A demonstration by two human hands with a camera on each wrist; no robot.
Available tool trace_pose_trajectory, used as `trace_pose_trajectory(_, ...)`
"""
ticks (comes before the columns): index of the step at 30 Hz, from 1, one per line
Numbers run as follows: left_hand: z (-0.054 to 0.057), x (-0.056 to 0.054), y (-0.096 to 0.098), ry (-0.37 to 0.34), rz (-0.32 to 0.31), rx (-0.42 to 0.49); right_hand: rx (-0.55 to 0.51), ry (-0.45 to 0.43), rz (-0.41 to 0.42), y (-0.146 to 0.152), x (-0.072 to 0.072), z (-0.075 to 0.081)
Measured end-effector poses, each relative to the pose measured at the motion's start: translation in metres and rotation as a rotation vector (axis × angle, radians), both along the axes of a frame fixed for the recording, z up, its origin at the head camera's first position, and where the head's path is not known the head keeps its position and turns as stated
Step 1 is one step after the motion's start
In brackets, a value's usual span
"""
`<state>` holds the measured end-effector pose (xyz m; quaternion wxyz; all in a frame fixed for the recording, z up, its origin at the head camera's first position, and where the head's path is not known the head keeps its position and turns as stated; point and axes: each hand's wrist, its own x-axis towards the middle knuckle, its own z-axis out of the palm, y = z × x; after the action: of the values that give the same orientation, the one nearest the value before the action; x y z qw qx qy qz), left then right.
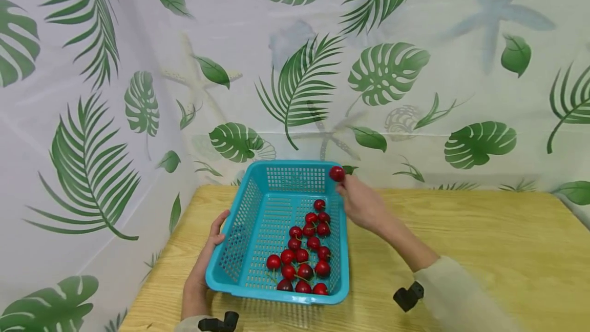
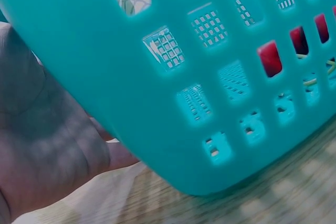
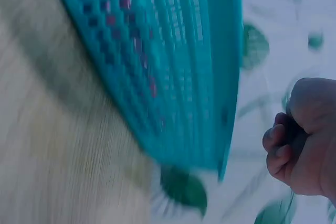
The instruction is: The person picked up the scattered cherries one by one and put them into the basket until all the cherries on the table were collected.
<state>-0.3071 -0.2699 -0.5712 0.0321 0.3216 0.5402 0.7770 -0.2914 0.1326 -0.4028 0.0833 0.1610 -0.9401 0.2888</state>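
Note:
A turquoise plastic basket (image 1: 215, 265) with slotted walls stands on the table. Several red cherries (image 1: 301, 255) with thin green stems lie in its right and front part. My left hand (image 1: 206, 257) rests its fingers against the basket's left outer side; in the left wrist view the palm (image 2: 47, 145) faces the basket corner. Above the back right corner of the rim, my right hand (image 1: 364, 204) holds one dark red cherry (image 1: 337, 173). The right wrist view shows that hand's fingers (image 3: 281, 156) curled beside the basket wall (image 3: 178, 77), with the cherry hidden.
The wooden table (image 1: 461, 240) extends far to the right of the basket. A white cloth (image 1: 322, 9) printed with green leaves and starfish hangs behind and along the left. Black camera mounts (image 1: 408, 296) sit on both wrists.

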Motion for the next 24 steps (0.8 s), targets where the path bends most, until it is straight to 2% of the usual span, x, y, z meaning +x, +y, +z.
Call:
trace_pose_trajectory(2, -0.007, -0.005, -0.002, 0.008, -0.013, 0.002, 0.058, 0.016, 0.061, -0.029, 0.01, 0.002)
trace_pose_trajectory(3, -0.003, -0.001, 0.0, -0.012, -0.002, -0.014, 0.089, 0.028, 0.099, -0.041, 0.015, 0.001)
trace_pose_trajectory(5, 0.02, 0.015, 0.009, -0.077, 0.055, -0.081, 0.163, 0.063, 0.177, -0.062, 0.021, -0.005)
trace_pose_trajectory(7, 0.05, 0.036, 0.02, -0.183, 0.13, -0.159, 0.223, 0.082, 0.246, -0.078, 0.024, -0.012)
trace_pose_trajectory(8, 0.06, 0.043, 0.023, -0.221, 0.147, -0.176, 0.251, 0.083, 0.271, -0.084, 0.024, -0.016)
trace_pose_trajectory(10, 0.076, 0.053, 0.03, -0.284, 0.182, -0.208, 0.307, 0.066, 0.298, -0.095, 0.021, -0.021)
trace_pose_trajectory(12, 0.086, 0.058, 0.035, -0.336, 0.212, -0.229, 0.373, 0.025, 0.294, -0.103, 0.017, -0.024)
trace_pose_trajectory(15, 0.089, 0.06, 0.037, -0.359, 0.217, -0.25, 0.499, 0.006, 0.261, -0.113, 0.01, -0.025)
trace_pose_trajectory(17, 0.088, 0.059, 0.037, -0.358, 0.211, -0.236, 0.566, 0.028, 0.252, -0.118, 0.008, -0.026)
trace_pose_trajectory(21, 0.082, 0.057, 0.032, -0.266, 0.186, -0.216, 0.645, 0.135, 0.302, -0.124, 0.009, -0.034)
trace_pose_trajectory(24, 0.08, 0.054, 0.03, -0.174, 0.157, -0.198, 0.671, 0.144, 0.327, -0.125, 0.01, -0.042)
